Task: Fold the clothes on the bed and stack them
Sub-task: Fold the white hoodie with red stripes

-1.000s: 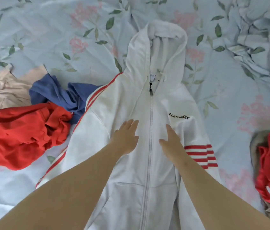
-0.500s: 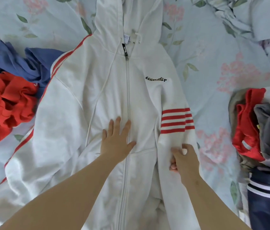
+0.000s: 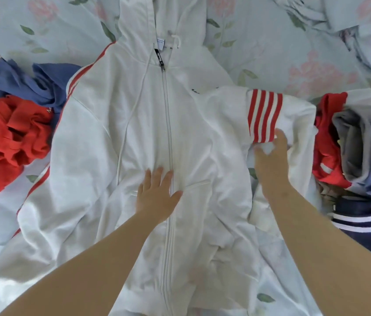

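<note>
mid-bed, white zip-up hooded jacket with red stripes (image 3: 120, 137) lies face up on the pale floral bedsheet (image 3: 271, 53). left hand (image 3: 157, 197) is flat, fingers spread, pinning the front by the zipper. right hand (image 3: 271, 160) is pinched on the red-striped sleeve (image 3: 264, 115), held out toward the bed's right edge. risks: sleeve drags into the folded stack of red, grey and blue clothes (image 3: 351, 144) just beside it and topples it; light pin lets the body skew. crumpled red garment (image 3: 6, 142) waits by the left edge.
</note>
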The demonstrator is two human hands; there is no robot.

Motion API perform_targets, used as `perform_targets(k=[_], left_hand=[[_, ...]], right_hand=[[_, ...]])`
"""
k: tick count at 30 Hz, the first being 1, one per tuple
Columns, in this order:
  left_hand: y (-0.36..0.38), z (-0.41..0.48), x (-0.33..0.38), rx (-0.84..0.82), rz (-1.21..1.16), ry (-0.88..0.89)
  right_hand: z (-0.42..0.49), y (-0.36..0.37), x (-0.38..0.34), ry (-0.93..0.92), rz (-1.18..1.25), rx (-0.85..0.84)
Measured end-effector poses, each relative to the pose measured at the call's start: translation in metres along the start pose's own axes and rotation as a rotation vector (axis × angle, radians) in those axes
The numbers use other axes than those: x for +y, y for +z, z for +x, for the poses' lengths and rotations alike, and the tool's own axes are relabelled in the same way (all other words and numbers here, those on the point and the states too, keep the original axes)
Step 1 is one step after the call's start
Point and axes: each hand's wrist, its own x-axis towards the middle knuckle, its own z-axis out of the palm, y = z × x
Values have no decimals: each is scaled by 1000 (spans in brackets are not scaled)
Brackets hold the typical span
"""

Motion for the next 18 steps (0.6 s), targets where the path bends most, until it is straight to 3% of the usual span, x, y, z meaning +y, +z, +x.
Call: perform_targets(k=[3, 5, 7, 9, 13, 15, 18], left_hand=[[18, -18, -2, -9, 27, 21], [32, -29, -6, -16, 52, 42], [45, -39, -9, 6, 70, 51], [54, -48, -11, 44, 72, 44], [69, -66, -15, 50, 126, 62], [76, -77, -18, 46, 130, 77], [86, -93, -21, 45, 99, 82]], right_hand=[[-43, 19, 42, 140, -151, -156], [-62, 19, 62, 140, -313, -186], [-71, 12, 70, 222, -300, -200], [-74, 0, 75, 285, -261, -115], [-80, -29, 94, 240, -264, 192], [-95, -36, 105, 323, -166, 179], [-141, -30, 123, 433, -127, 15]])
